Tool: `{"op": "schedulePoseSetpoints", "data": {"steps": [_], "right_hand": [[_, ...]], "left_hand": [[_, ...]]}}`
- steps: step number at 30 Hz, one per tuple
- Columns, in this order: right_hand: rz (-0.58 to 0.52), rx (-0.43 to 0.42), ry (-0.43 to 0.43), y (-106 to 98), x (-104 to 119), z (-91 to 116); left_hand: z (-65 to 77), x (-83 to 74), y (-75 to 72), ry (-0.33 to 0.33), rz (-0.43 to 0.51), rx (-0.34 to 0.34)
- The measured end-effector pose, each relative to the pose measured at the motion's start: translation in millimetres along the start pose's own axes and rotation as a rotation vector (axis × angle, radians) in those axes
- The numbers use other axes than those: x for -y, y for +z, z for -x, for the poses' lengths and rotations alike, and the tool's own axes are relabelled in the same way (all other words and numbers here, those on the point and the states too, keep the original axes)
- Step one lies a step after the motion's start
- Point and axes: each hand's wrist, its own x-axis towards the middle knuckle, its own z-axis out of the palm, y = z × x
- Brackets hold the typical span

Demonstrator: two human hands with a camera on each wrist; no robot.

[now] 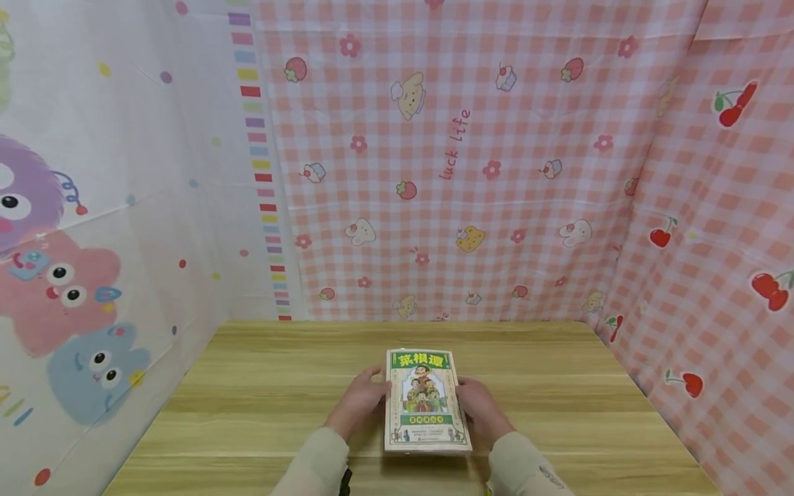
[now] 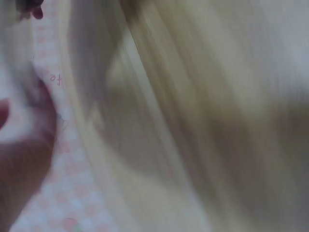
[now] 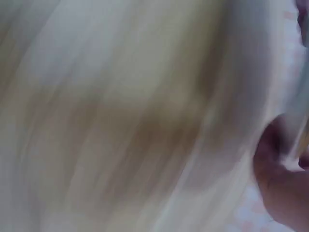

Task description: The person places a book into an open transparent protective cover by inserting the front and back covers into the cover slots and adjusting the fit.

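A book (image 1: 426,430) with a green-and-white illustrated cover and yellow Chinese title characters is held upright to me at the front middle of the table. My left hand (image 1: 362,399) grips its left edge, thumb towards the cover. On the opposite edge, my right hand (image 1: 480,406) grips it too, most fingers hidden behind the book. A shadow lies under its lower edge, so it seems raised off the wood. Both wrist views are blurred: the left hand (image 2: 31,150) shows at the left border, the right hand (image 3: 277,174) at the right border.
The wood-grain table (image 1: 267,386) spreads around the hands. Behind it hangs a pink checked cloth (image 1: 459,227). A white cartoon-print cloth (image 1: 186,262) flanks the left side, and a cherry-print cloth (image 1: 713,262) the right.
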Motion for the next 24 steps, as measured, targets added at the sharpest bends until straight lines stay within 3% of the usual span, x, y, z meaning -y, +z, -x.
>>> {"op": "schedulePoseSetpoints", "data": {"steps": [2, 4, 8, 14, 19, 24], "right_hand": [[0.268, -0.026, -0.127, 2, -6, 2], [0.514, -0.058, -0.242, 3, -12, 3], [0.749, -0.056, -0.367, 6, -19, 4], [0.865, -0.022, -0.381, 9, -18, 4], [0.880, 0.013, -0.382, 8, -15, 7], [0.841, -0.002, -0.405, 6, -14, 10]], "left_hand": [[1.8, 2.3, 0.8, 0.023, -0.193, -0.049], [3.4, 6.2, 1.5, 0.046, -0.336, -0.058], [6.8, 11.2, 3.7, 0.089, -0.481, 0.028], [12.8, 10.2, 6.2, 0.170, -0.679, 0.108], [15.0, 9.4, 5.4, 0.160, -0.725, 0.109], [13.2, 11.1, 3.4, 0.171, -0.748, 0.105]]}}
